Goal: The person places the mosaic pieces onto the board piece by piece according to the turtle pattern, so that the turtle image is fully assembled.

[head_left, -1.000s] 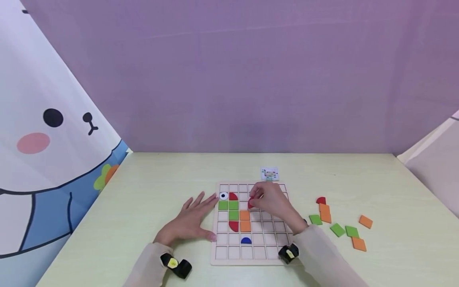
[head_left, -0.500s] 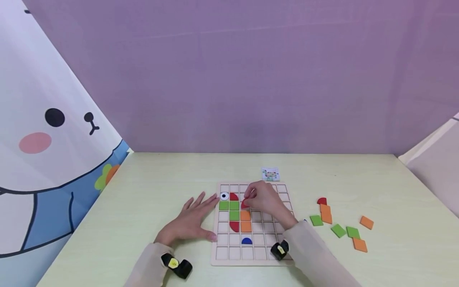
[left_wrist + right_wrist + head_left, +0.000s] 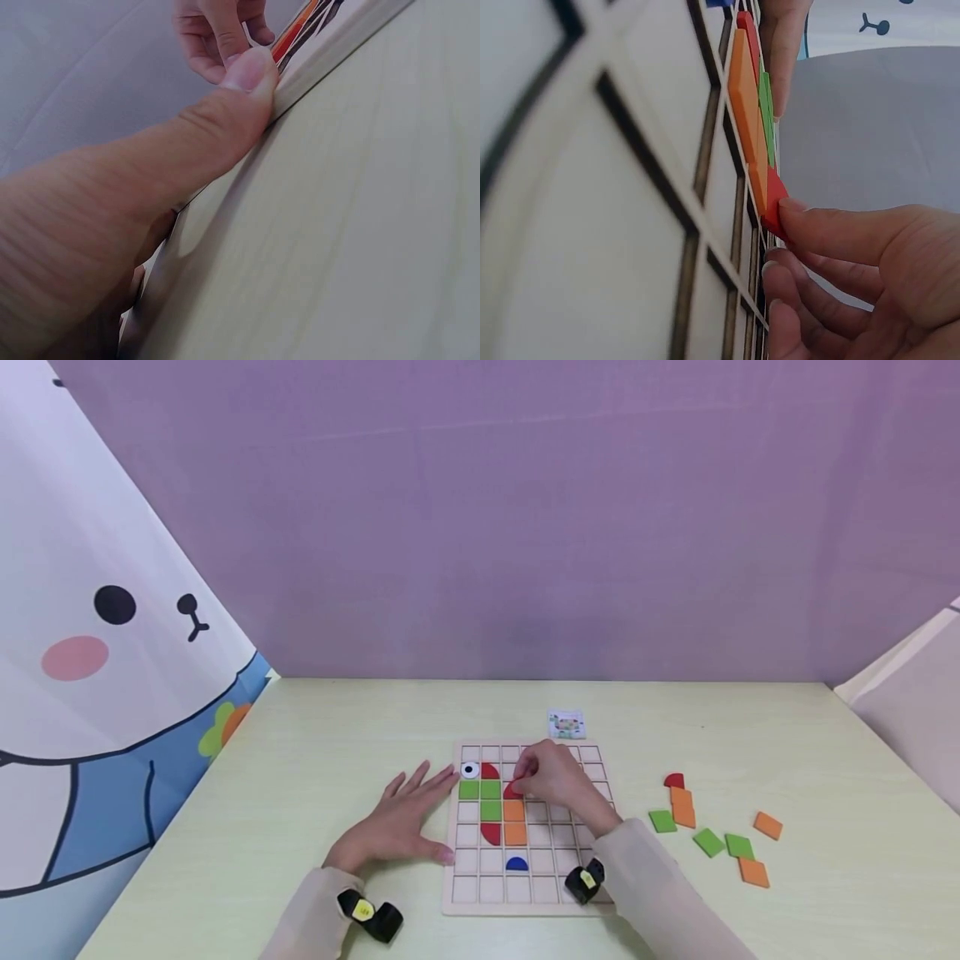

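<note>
A wooden grid board lies on the table with coloured tiles in some of its cells. My right hand pinches a red quarter-circle tile between thumb and fingers, over the cell just above two orange square tiles. Green square tiles, two more red quarter-circle tiles, a round eye tile and a blue half-circle tile sit in other cells. With fingers spread, my left hand rests at the board's left edge, its thumb against the rim.
To the right of the board lie loose orange tiles, green tiles and a red tile. A small picture card lies behind the board. A purple backdrop stands along the table's far edge.
My right hand has moved left with the red quarter-circle tile and lowered it at the cell above the orange tiles. The left hand stays in place.
</note>
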The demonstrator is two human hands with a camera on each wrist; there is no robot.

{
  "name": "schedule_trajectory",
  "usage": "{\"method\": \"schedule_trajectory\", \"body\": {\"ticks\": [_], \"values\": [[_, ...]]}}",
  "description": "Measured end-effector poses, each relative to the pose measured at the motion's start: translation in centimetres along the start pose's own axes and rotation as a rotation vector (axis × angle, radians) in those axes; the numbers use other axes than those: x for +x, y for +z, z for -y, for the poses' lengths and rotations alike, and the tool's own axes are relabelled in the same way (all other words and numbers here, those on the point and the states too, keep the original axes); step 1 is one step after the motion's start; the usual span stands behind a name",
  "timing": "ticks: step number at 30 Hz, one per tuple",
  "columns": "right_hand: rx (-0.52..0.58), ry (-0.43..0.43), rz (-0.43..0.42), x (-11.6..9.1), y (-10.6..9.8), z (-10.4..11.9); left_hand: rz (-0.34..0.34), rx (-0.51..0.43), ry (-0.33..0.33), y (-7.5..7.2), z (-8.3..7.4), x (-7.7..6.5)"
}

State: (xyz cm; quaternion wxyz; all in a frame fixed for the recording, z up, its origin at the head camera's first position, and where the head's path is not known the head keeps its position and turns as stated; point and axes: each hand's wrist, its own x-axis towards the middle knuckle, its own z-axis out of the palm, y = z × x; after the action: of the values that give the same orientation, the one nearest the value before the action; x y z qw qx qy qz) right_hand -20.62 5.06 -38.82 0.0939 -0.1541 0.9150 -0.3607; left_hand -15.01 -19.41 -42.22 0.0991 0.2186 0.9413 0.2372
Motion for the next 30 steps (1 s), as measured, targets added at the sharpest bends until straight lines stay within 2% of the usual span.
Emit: {"method": "schedule_trajectory", "body": {"ticks": [19, 30], "values": [[-0.025, 0.011, 0.019, 0.3, 0.1, -0.3, 0.007, -0.008, -0.005, 0.1, 0.0, 0.2], [-0.053, 0.004, -0.025, -0.8, -1.3, -0.1, -0.011, 0.016, 0.013, 0.1, 0.2, 0.1]]}}
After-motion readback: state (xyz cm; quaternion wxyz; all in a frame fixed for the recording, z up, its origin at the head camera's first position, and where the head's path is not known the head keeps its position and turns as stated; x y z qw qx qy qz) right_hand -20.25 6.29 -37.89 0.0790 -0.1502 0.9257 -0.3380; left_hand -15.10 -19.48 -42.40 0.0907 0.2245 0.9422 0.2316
